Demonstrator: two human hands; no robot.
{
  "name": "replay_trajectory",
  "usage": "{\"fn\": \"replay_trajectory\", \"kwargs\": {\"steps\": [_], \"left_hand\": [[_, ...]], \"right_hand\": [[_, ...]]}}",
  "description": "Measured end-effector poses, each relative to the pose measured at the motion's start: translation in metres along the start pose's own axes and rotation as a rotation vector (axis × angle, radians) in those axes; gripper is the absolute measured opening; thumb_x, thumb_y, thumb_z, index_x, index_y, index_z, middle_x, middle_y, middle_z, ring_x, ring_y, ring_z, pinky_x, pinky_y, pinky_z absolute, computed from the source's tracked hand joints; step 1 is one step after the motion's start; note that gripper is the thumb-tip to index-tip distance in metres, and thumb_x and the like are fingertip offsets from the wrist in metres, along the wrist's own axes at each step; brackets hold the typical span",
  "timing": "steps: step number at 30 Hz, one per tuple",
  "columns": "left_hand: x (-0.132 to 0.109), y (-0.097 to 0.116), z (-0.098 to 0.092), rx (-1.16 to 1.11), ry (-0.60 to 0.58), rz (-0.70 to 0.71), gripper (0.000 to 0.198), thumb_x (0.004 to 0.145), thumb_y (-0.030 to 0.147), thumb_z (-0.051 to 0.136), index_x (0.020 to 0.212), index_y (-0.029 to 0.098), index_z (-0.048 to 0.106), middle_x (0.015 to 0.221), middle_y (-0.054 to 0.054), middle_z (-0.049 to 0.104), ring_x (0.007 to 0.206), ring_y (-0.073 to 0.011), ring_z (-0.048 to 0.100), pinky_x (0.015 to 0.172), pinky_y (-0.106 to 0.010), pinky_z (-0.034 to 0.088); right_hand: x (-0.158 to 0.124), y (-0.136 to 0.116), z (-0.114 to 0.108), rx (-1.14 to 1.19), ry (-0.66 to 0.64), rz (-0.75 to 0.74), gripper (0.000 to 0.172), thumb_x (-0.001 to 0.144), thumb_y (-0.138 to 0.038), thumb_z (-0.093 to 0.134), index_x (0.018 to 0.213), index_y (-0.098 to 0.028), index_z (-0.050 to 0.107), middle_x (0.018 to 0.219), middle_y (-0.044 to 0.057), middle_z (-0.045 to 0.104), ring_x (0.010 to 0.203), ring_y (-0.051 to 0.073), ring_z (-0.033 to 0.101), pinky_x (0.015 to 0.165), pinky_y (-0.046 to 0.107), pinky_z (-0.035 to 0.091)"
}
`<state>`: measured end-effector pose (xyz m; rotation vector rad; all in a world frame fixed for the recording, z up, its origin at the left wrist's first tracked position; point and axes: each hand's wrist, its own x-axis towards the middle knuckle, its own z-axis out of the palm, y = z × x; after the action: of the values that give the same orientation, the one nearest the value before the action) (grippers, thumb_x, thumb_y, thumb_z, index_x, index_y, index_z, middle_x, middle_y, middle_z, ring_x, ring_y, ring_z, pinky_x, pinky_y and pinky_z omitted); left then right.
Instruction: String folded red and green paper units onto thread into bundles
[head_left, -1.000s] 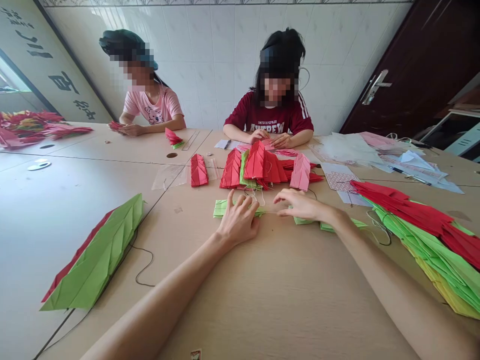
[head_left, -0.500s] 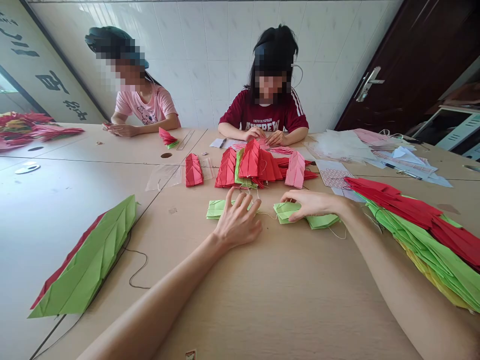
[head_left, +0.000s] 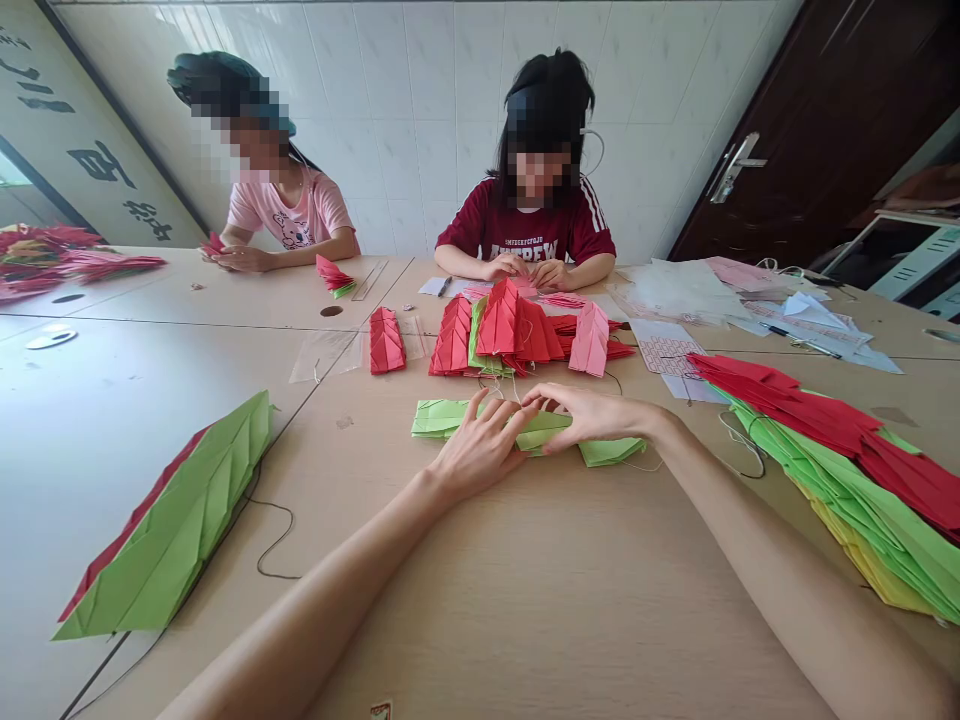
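My left hand (head_left: 478, 448) lies over a strip of green folded paper (head_left: 436, 419), its fingers stretched out across it. Close beside it, my right hand (head_left: 600, 412) has its thumb and fingers around another green folded piece (head_left: 541, 431). One more green folded piece (head_left: 611, 452) sticks out under the right palm, with a thin white thread trailing from it. The fingertips of both hands nearly meet, and they hide part of the paper. Just beyond stands a cluster of red folded paper pieces (head_left: 501, 325), with some green among them.
At left lies a large green and red folded piece (head_left: 176, 520) with dark cord. A stack of red, green and yellow folded paper (head_left: 847, 460) sits by my right arm. Two people sit opposite, handling paper. Papers and a pen (head_left: 801, 340) lie at back right.
My right hand has moved left, bringing its green pieces up against the one under my left hand. The left hand has barely moved; its fingers are less spread.
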<state>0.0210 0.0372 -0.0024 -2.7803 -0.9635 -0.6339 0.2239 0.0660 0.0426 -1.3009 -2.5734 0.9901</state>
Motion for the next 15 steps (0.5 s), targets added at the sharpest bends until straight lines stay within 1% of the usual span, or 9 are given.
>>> {"fn": "replay_trajectory", "kwargs": {"steps": [3,6,8,10,13,15], "left_hand": [[0.000,-0.001,0.000,0.014,-0.018,-0.006,0.037,0.083,0.025,0.049,0.119,0.019,0.041,0.108,-0.007,0.055,0.103,-0.0218,0.050,0.105,-0.045,0.024],[0.000,-0.001,0.000,0.025,-0.028,-0.018,0.031,0.084,0.024,0.048,0.114,0.019,0.044,0.108,-0.007,0.055,0.104,-0.0215,0.049,0.105,-0.044,0.024],[0.000,-0.001,0.000,0.026,-0.026,-0.036,0.029,0.085,0.020,0.045,0.114,0.019,0.045,0.109,-0.007,0.055,0.105,-0.0212,0.048,0.106,-0.043,0.023],[0.000,-0.001,0.001,0.024,-0.018,-0.052,0.029,0.085,0.016,0.043,0.114,0.018,0.044,0.109,-0.006,0.055,0.105,-0.0207,0.048,0.106,-0.043,0.022],[-0.001,-0.001,0.001,0.026,-0.002,-0.063,0.028,0.086,0.016,0.041,0.114,0.018,0.044,0.109,-0.007,0.055,0.105,-0.0209,0.048,0.106,-0.044,0.023],[-0.001,-0.001,0.001,0.025,0.005,-0.070,0.028,0.087,0.017,0.041,0.114,0.017,0.044,0.110,-0.007,0.055,0.105,-0.0212,0.048,0.105,-0.044,0.024]], "right_hand": [[-0.005,0.000,-0.004,-0.113,-0.072,0.121,0.063,0.062,-0.039,0.066,0.118,-0.025,0.041,0.118,0.006,0.050,0.108,0.025,0.049,0.086,0.034,0.041],[-0.007,0.002,-0.006,-0.295,-0.083,0.259,0.060,0.059,-0.035,0.065,0.113,-0.021,0.043,0.106,0.008,0.055,0.101,0.027,0.051,0.081,0.035,0.041],[-0.007,0.006,-0.007,-0.351,-0.081,0.299,0.050,0.059,-0.033,0.064,0.105,-0.021,0.049,0.099,0.008,0.057,0.097,0.028,0.053,0.077,0.034,0.042],[-0.006,0.009,-0.008,-0.368,-0.081,0.315,0.035,0.059,-0.031,0.063,0.092,-0.022,0.054,0.093,0.006,0.059,0.093,0.028,0.054,0.073,0.034,0.041],[-0.005,0.013,-0.010,-0.388,-0.098,0.326,0.014,0.061,-0.028,0.062,0.073,-0.022,0.058,0.084,0.005,0.062,0.091,0.027,0.055,0.071,0.032,0.040],[-0.007,0.015,-0.012,-0.389,-0.115,0.330,0.004,0.063,-0.026,0.061,0.066,-0.022,0.060,0.081,0.004,0.063,0.090,0.026,0.055,0.070,0.031,0.039]]}}
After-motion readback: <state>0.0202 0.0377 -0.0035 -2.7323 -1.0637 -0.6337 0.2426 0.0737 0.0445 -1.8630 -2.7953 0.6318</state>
